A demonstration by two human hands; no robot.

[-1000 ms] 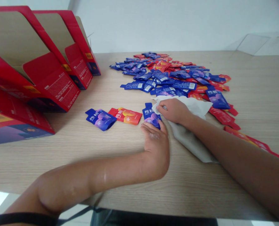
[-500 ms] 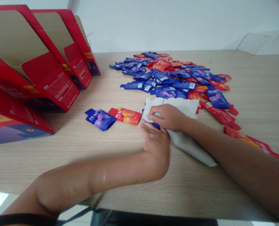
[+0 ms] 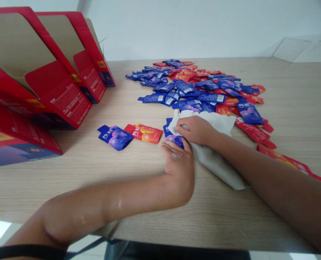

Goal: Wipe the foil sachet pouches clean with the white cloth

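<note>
My right hand (image 3: 194, 130) is closed on a white cloth (image 3: 214, 164), which spreads beneath it and trails down to the right under my forearm. Against the table, my left hand (image 3: 178, 153) lies with its fingers over the lower part of a blue pouch (image 3: 174, 139); the pouch's top shows beside the cloth. To the left are a red pouch (image 3: 147, 133) and another blue pouch (image 3: 115, 137), their edges touching. The thumb of my left hand is close to the cloth, below my right hand.
A heap of blue and red pouches (image 3: 186, 86) covers the middle back of the table (image 3: 139, 162). Open red boxes (image 3: 60, 94) stand at the left. More red pouches (image 3: 293, 164) lie at the right, by my right forearm. A white wall rises behind.
My right hand has shifted slightly right and up with the cloth, uncovering more of the blue pouch. My left hand has barely moved.
</note>
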